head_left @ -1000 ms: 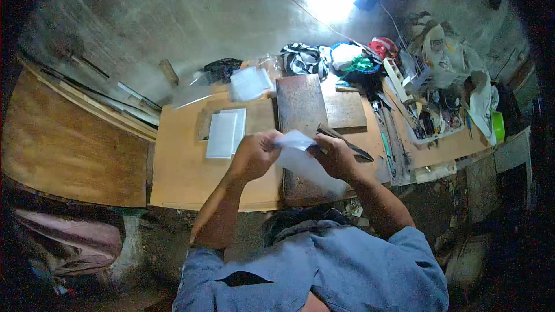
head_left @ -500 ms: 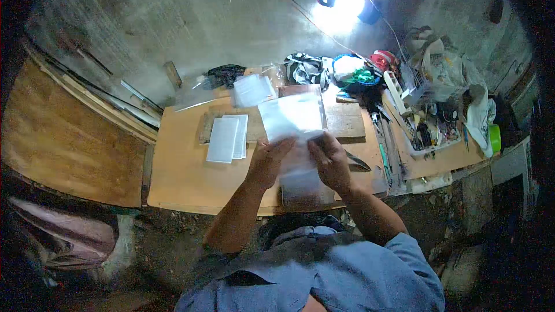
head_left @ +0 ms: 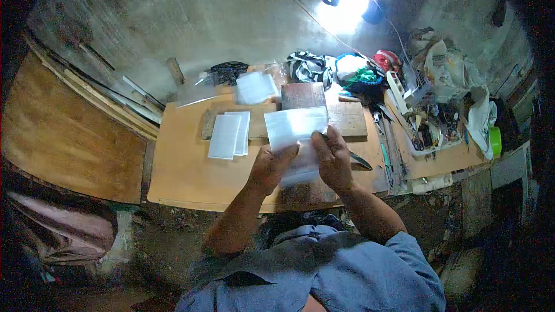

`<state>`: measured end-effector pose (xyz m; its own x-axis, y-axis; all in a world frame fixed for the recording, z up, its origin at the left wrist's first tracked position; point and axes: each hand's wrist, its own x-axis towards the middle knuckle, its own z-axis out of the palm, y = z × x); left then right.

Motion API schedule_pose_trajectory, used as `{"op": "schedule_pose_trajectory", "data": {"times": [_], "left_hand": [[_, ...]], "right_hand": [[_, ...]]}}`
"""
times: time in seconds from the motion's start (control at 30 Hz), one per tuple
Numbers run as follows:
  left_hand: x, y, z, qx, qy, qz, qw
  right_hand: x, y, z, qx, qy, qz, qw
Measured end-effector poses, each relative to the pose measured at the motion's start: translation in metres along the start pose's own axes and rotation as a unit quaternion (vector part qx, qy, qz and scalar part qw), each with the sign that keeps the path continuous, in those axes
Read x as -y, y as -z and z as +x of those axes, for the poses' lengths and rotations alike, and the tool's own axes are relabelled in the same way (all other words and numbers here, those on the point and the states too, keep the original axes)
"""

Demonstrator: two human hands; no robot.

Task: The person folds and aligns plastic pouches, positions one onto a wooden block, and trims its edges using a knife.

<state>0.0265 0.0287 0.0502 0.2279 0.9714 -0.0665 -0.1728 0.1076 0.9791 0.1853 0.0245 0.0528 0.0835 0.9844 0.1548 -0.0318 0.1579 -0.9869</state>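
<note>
Directly over the dark, flat wooden board (head_left: 303, 95), a thin, glossy, translucent sheet (head_left: 292, 127) catches the light, its lower part hanging blurred between two bare hands. On the board's left side the left hand (head_left: 269, 169) pinches the sheet's lower left edge between thumb and fingers, while the right hand (head_left: 333, 159) pinches its right edge. Left of the board lie overlapping white rectangular pieces (head_left: 224, 136); right of it, a coarse wooden block (head_left: 351, 120) and a dark, tapering blade (head_left: 361, 161).
</note>
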Motion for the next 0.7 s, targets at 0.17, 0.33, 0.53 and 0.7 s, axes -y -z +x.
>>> {"op": "schedule_pose_trajectory", "data": {"times": [0.17,0.33,0.53,0.7], "left_hand": [[-0.021,0.003,-0.005,-0.012,0.035,-0.053,0.998],[-0.006,0.002,-0.002,-0.007,0.004,-0.033,0.999],[-0.019,-0.005,-0.004,0.001,0.025,-0.046,0.999],[-0.018,-0.008,-0.002,0.018,0.001,-0.016,1.000]], "right_hand": [[0.007,-0.008,-0.006,0.038,-0.065,0.125,0.989],[-0.006,-0.005,-0.003,0.025,-0.004,0.074,0.997],[0.002,-0.004,-0.002,0.005,-0.015,0.074,0.997],[-0.002,-0.002,0.001,-0.001,-0.027,0.054,0.998]]}}
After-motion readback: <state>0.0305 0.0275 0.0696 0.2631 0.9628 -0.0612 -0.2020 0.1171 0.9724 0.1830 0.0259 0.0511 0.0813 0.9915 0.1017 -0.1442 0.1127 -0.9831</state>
